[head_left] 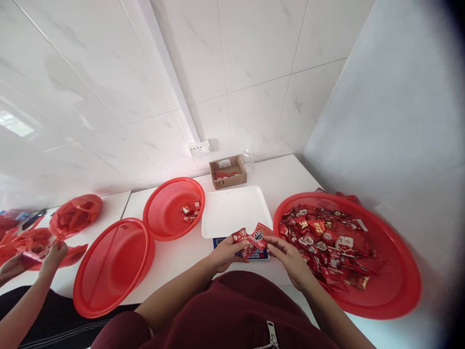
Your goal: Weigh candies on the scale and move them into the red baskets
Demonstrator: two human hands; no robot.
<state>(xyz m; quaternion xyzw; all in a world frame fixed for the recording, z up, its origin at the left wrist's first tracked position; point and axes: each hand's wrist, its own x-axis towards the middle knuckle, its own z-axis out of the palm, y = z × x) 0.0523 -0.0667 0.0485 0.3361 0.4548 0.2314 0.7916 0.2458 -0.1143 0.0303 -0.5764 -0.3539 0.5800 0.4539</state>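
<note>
In front of my chest, my left hand (pixel 224 254) is closed on a dark red printed packet (pixel 244 241). My right hand (pixel 288 257) pinches a brighter red packet (pixel 260 236) with bold black lettering, and the two packets overlap. Just behind them is a digital scale with a white tray (pixel 234 211); its blue keypad (pixel 258 254) is partly covered by my hands and the packets. To the right, a large red plastic basket (pixel 397 286) holds a heap of red and gold packets (pixel 327 242).
A round red basket (pixel 160 213) with several packets stands left of the scale. Another red basket (pixel 116 261) is nearer me. At the wall sits a small cardboard box (pixel 228 182). On the far left, a co-worker's hands (pixel 53 257) handle red plastic bags (pixel 76 213).
</note>
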